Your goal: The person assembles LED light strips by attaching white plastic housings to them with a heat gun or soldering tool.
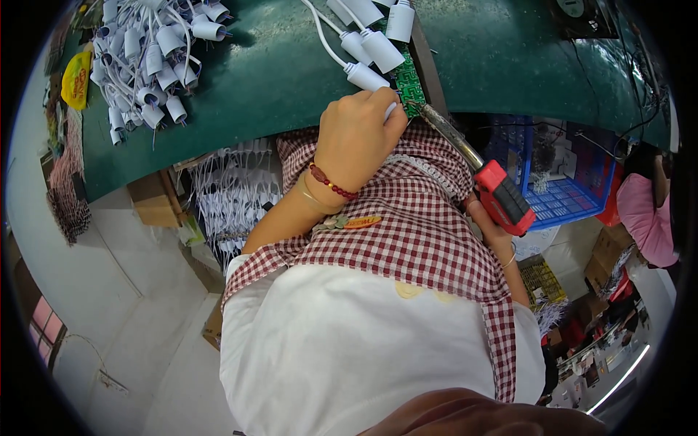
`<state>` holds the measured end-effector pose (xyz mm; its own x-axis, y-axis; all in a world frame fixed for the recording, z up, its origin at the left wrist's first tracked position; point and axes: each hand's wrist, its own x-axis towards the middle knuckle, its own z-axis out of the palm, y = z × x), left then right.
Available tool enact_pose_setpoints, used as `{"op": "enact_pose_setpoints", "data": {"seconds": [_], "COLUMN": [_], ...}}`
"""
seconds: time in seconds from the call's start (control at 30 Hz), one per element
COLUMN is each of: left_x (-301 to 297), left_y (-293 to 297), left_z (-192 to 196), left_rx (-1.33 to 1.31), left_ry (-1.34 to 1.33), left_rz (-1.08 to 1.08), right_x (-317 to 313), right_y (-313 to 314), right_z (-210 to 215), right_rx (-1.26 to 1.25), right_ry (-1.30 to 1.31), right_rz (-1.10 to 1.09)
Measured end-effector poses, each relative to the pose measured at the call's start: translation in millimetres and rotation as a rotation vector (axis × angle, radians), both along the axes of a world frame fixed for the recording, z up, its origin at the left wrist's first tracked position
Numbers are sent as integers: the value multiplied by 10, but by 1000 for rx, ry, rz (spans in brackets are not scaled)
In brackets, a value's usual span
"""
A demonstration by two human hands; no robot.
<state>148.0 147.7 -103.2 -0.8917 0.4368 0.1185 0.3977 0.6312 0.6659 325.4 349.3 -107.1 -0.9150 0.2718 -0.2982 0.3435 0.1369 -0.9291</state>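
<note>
A soldering iron with a red and black handle [503, 196] slants across the front of the bench, its metal tip at a green circuit board panel [410, 81]. My right hand [486, 221] is closed around the handle, partly hidden behind it. Beside the panel, my left hand [358, 131] is closed in a pinch, with a small white piece showing between thumb and fingers; most of that piece is hidden. Just beyond the left hand lie several white cylindrical housings with cables [382, 51], the closest one almost touching the fingers.
A big heap of white cabled housings [156, 58] covers the far left of the green bench [269, 69]. A yellow packet [75, 81] hangs at its left edge. A dark bar [425, 62] runs beside the panel. Below right stands a blue crate [567, 196]; a person in pink [646, 218] is farther right.
</note>
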Motion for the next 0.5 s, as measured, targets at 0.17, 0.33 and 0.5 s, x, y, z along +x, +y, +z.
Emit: {"op": "enact_pose_setpoints", "data": {"seconds": [0.17, 0.33, 0.5], "left_x": [-18, -43, -64], "left_y": [29, 10, 22], "left_z": [57, 89, 108], "left_rx": [-103, -160, -187], "left_ry": [-3, 10, -28], "left_rz": [-14, -61, -75], "right_x": [71, 15, 15], "right_y": [50, 56, 46], "right_z": [-106, -79, -63], "right_rx": [-4, 12, 57], "right_ry": [17, -36, 6], "right_rz": [-6, 66, 84]}}
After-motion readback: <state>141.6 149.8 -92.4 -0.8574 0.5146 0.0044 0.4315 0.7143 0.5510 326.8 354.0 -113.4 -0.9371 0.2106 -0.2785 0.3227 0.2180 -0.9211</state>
